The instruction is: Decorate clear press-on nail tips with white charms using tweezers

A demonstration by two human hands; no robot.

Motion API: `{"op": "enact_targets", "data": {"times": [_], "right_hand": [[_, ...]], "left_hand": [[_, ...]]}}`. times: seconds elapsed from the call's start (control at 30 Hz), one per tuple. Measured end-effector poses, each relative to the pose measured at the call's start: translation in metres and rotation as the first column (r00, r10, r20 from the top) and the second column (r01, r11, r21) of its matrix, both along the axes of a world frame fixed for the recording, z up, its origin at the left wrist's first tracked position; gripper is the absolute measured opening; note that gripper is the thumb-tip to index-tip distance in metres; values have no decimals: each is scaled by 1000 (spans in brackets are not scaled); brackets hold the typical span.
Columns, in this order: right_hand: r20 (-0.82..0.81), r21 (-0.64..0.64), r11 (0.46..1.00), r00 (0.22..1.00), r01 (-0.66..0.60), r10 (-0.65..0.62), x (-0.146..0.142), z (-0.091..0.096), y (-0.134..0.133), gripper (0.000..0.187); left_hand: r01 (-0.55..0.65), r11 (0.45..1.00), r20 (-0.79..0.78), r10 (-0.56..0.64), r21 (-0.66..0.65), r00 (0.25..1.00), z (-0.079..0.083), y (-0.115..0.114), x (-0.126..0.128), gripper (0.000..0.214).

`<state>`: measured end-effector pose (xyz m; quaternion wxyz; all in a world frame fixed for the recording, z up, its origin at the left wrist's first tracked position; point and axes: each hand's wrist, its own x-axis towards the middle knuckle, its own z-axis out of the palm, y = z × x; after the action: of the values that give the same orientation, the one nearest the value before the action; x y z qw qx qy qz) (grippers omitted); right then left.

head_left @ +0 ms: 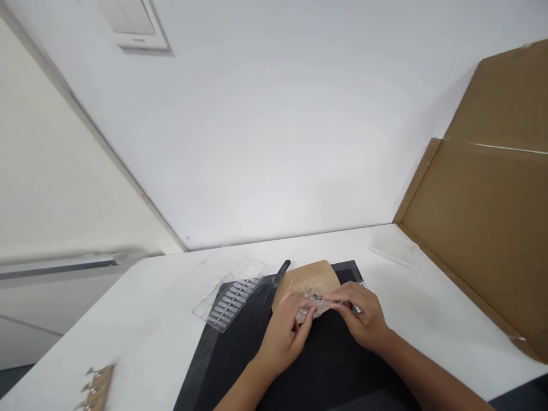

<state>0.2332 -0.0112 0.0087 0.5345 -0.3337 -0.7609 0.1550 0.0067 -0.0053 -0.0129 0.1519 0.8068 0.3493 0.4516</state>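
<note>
Over the near edge of a tan sheet (326,275), my left hand (282,331) and my right hand (362,314) are close together. Both are closed, pinching a small clear plastic piece (319,303) between them by its two ends; its exact kind is too blurred to tell. Several thin pale sticks (307,285) lie on the sheet just beyond my fingers, with small dark bits by them. To the left of my left hand a black curved strip like a nail file (280,274) lies slanted along the sheet's side. A black mat (329,365) spreads beneath.
Left of my hands is a clear tray of nail tips (233,302), partly on the mat. A wooden strip with metal pieces (99,388) lies at the table's front left. A clear box or lid (394,251) rests at the back right, near a standing cardboard panel (483,228).
</note>
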Motion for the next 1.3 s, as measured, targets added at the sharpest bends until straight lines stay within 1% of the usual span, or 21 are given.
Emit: {"op": "enact_targets", "data": {"times": [0.13,0.27,0.33,0.5,0.7,0.93,1.03,1.17,1.23,1.3], "right_hand": [[41,15,1000,999,-21,21,3,2,1,27],[81,30,992,989,-124,121,6,5,1,37],[101,44,988,984,-149,144,7,7,1,38],[103,67,992,990,-105,98,7,5,4,40],[65,71,996,997,-46,41,5,2,6,36],[30,96,995,999,-26,24,3,-4,7,31],[42,78,997,999,-10,7,4,-5,8,31],[60,51,999,998,-1,-2,5,-3,8,32],[64,15,1000,998,8,-9,5,-1,9,31],[53,-49,999,998,24,-22,5,-1,10,29]], "left_hand": [[-17,1000,14,17,3,1000,4,1,1,10],[-32,999,17,32,12,999,4,2,1,11],[-38,999,25,38,17,999,3,3,1,12],[-37,999,39,38,-13,999,1,3,1,8],[-17,999,45,19,-40,999,1,3,1,9],[3,1000,6,-3,-7,1000,-1,2,1,8],[-12,1000,-2,12,6,1000,-3,3,0,9],[-25,1000,14,25,14,1000,-2,4,-1,9],[-26,999,19,26,23,999,-1,5,-1,9],[-22,999,22,22,32,1000,0,5,0,8]]}}
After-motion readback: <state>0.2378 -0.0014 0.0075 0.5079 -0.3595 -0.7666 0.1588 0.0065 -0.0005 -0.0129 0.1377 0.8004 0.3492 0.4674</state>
